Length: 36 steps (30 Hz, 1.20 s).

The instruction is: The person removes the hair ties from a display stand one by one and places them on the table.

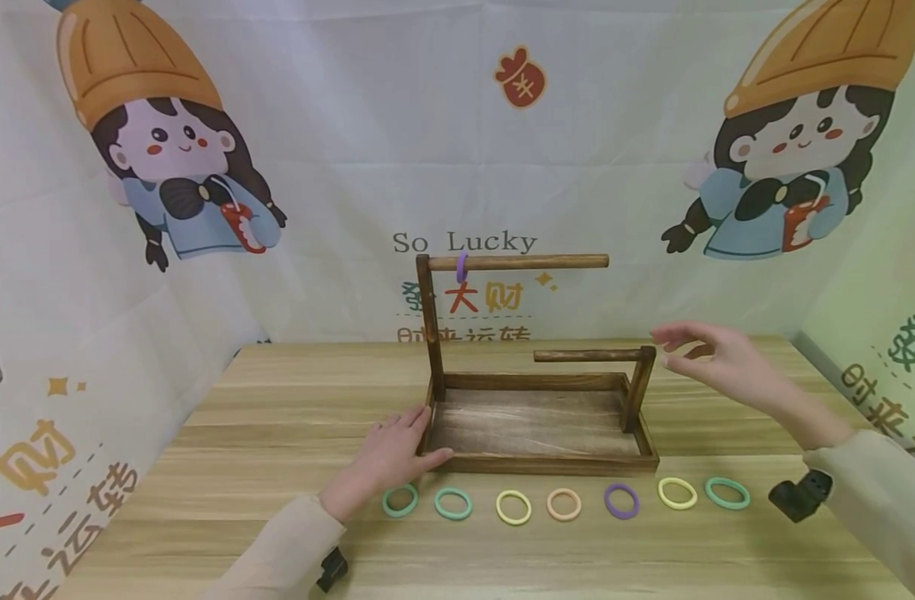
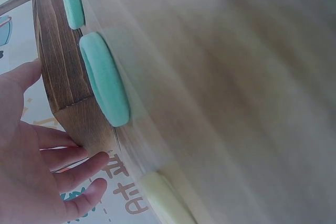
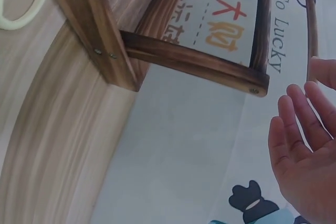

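Note:
A dark wooden tray stand [image 1: 528,463] has a tall post at the left and a short post at the right, each with a horizontal bar. One purple ring [image 1: 459,272] hangs on the upper bar [image 1: 540,262] near the tall post. At the tray's front left corner my left hand [image 1: 386,450] touches the wood, thumb along the front wall and fingers at the left end. My right hand [image 1: 720,367] is in the air, right of the short post's top [image 1: 647,355], fingers loosely bent with nothing between them. The lower bar [image 1: 585,356] bears no ring.
Along the tray's front lie several rings in a row: green [image 1: 471,504], yellow [image 1: 497,507], orange [image 1: 548,504], purple [image 1: 607,501] and others. Another green ring [image 1: 400,515] lies beside my left wrist. A printed cloth [image 1: 337,167] hangs behind the wooden table [image 1: 277,392].

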Each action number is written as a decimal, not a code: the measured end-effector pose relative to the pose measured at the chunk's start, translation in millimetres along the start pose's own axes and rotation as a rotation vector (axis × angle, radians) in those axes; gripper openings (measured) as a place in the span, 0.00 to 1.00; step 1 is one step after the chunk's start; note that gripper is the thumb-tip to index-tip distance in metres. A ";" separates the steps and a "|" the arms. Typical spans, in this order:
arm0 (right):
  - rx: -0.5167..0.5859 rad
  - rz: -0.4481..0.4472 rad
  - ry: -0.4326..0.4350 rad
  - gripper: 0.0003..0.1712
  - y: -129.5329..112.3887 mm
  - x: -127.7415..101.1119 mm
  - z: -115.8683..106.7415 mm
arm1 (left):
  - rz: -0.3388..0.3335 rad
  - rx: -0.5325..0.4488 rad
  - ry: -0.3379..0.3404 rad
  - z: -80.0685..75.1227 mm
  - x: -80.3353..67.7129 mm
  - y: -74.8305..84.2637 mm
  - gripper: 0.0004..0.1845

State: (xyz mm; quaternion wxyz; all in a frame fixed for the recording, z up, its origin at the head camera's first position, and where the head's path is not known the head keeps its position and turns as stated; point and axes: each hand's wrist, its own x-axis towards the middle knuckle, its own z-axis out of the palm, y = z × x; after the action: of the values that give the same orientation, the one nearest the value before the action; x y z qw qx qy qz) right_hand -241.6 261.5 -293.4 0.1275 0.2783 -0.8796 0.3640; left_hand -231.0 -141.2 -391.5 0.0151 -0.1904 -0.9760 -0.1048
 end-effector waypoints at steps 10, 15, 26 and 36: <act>0.039 -0.011 -0.025 0.16 -13.0 25.0 16.6 | 0.001 0.005 0.001 0.2 0.1 -0.3 0.43; 0.075 -0.020 -0.033 0.16 -21.7 35.3 27.6 | 0.001 0.003 0.003 0.8 0.4 -0.8 0.43; 0.154 -0.030 -0.054 0.17 -29.9 54.2 54.0 | 0.002 0.008 0.003 1.8 0.6 -1.7 0.43; 0.195 -0.023 -0.061 0.18 -39.9 71.9 68.8 | -0.002 0.006 0.000 1.7 0.6 -1.5 0.43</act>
State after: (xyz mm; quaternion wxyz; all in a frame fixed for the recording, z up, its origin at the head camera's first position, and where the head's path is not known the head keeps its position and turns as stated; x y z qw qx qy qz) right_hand -278.2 160.9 -288.3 0.0770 0.3103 -0.8403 0.4378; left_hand -232.1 -142.0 -393.4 0.0156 -0.1892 -0.9765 -0.1017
